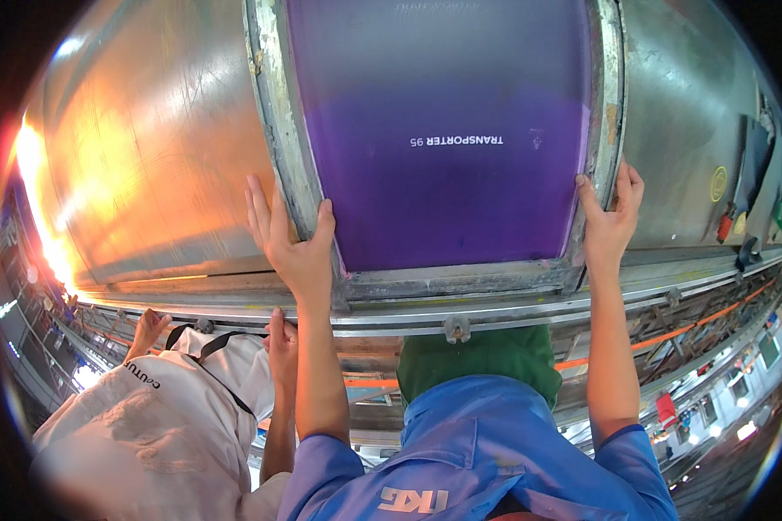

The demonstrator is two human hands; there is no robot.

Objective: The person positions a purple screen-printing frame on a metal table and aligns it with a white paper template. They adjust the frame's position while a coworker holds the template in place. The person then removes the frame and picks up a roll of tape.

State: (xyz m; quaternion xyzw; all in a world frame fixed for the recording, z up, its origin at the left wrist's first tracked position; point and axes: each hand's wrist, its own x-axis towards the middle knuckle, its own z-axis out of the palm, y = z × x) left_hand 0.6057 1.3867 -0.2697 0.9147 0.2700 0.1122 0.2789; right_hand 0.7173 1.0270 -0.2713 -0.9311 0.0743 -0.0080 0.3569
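A screen-printing frame with worn, paint-stained metal bars lies flat on the long metal table before me. Its stretched mesh is deep purple with small white lettering. My left hand grips the left bar near the front corner, its thumb on the inner side and its fingers spread along the outer side. On the right bar, my right hand holds on in the same way, thumb inward and fingers outside. The far end of the frame runs out of view.
A metal rail runs along the table's near edge, with a clamp-like fitting on it. At my left stands a person in a white shirt, hands by the rail. Dark flat pieces and a red-handled tool lie far right.
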